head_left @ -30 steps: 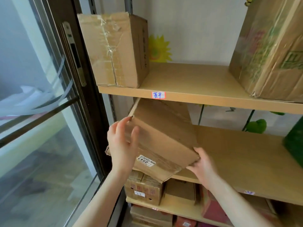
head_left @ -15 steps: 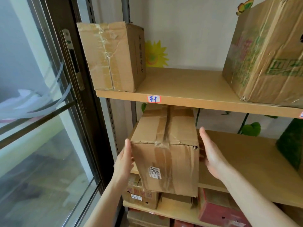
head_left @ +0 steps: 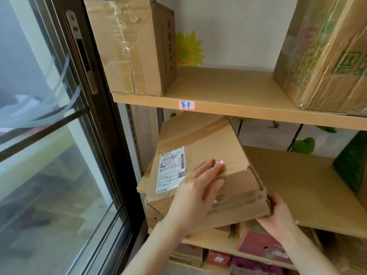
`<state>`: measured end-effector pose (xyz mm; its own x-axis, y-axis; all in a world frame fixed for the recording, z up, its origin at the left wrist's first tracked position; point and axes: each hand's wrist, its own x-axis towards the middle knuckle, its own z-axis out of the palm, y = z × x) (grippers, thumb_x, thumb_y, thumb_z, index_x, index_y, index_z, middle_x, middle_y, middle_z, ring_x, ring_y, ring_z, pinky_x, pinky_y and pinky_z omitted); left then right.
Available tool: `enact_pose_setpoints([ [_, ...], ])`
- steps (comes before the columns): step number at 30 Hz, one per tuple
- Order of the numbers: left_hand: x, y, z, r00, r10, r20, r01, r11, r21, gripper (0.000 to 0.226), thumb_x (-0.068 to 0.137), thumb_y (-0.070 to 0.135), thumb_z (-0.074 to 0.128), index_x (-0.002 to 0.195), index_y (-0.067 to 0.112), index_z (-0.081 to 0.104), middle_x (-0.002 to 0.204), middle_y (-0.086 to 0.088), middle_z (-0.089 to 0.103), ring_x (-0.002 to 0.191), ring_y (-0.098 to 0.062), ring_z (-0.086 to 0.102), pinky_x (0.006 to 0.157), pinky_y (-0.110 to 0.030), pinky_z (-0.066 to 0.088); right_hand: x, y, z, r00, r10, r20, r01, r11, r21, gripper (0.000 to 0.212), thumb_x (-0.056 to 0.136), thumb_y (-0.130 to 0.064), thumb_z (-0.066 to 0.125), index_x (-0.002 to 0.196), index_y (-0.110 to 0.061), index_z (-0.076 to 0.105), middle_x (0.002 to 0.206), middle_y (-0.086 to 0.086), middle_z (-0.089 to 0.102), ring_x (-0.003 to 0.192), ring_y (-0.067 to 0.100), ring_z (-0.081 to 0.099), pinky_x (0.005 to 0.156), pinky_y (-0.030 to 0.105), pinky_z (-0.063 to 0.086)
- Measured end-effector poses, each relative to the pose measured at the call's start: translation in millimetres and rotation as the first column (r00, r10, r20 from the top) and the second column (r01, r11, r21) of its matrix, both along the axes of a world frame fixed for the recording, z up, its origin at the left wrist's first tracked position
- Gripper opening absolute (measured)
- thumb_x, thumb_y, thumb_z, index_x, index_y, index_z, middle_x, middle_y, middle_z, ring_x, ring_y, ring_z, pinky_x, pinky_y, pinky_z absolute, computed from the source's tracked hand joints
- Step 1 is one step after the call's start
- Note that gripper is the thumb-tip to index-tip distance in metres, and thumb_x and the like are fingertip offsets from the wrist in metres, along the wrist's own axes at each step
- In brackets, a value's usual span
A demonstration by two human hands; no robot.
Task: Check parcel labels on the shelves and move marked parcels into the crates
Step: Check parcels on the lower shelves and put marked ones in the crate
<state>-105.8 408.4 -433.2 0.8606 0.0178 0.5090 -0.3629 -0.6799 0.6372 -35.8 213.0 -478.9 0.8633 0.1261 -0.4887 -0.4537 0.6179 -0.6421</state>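
Observation:
A brown cardboard parcel (head_left: 206,147) lies tilted at the left end of the middle shelf (head_left: 294,187), jutting over the front edge. Its upper face carries a white shipping label (head_left: 171,167) and a small red-edged sticker (head_left: 219,162), partly hidden by my fingers. My left hand (head_left: 198,193) lies flat on the parcel's top near the front edge. My right hand (head_left: 280,213) grips the parcel's lower right corner from below.
A taped carton (head_left: 131,46) and a big printed carton (head_left: 325,54) stand on the upper shelf (head_left: 228,90), which bears a handwritten tag (head_left: 186,105). A green box (head_left: 351,165) sits at right. Small boxes (head_left: 260,243) fill the lower shelves. A glass door (head_left: 51,135) is on the left.
The parcel has been turned so the face with the shipping label points up. My left hand moved from its side onto the top; my right hand dropped to the lower right corner.

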Motion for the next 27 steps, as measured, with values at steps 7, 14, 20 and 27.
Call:
enact_pose_setpoints([
  [7,-25,52,-16,0.815,0.384,-0.433,-0.549,0.751,-0.368,0.051,0.086,0.039,0.059,0.13,0.016,0.046,0.123,-0.002,0.057,0.11,-0.015,0.055,0.089,-0.024,0.044,-6,-6,-15,0.976,0.157,0.154,-0.012,0.737,-0.675,0.028,0.096,-0.009,0.041,0.105,-0.024,0.063,0.082,-0.003,0.073,0.082,0.022,0.063,0.07,0.033,0.054],
  [14,-3,66,-19,0.905,0.195,-0.377,-0.419,0.553,-0.72,0.006,0.089,0.03,0.057,0.09,0.028,0.063,0.093,0.004,0.07,0.088,-0.013,0.065,0.075,-0.027,0.051,-19,42,-27,0.983,0.158,0.091,-0.119,0.933,-0.338,0.032,0.098,-0.015,0.033,0.087,-0.02,0.063,0.065,-0.006,0.072,0.05,0.006,0.065,0.041,0.018,0.048],
  [20,52,116,-15,0.879,0.327,-0.347,-0.475,0.525,-0.707,0.011,0.091,0.032,0.055,0.083,0.025,0.06,0.082,0.007,0.062,0.078,-0.009,0.059,0.072,-0.029,0.048,42,104,-5,0.976,0.18,0.119,-0.127,0.925,-0.358,0.034,0.099,-0.023,0.034,0.075,-0.024,0.057,0.057,-0.011,0.065,0.064,0.006,0.055,0.048,0.016,0.045],
  [27,67,149,-36,0.854,0.383,-0.351,-0.514,0.527,-0.677,0.019,0.092,0.042,0.05,0.086,0.026,0.06,0.085,0.009,0.062,0.079,-0.004,0.061,0.071,-0.023,0.052,71,146,-24,0.972,0.216,0.089,-0.152,0.874,-0.461,0.034,0.099,-0.035,0.035,0.073,-0.024,0.055,0.063,-0.005,0.061,0.05,0.008,0.054,0.041,0.018,0.039],
])
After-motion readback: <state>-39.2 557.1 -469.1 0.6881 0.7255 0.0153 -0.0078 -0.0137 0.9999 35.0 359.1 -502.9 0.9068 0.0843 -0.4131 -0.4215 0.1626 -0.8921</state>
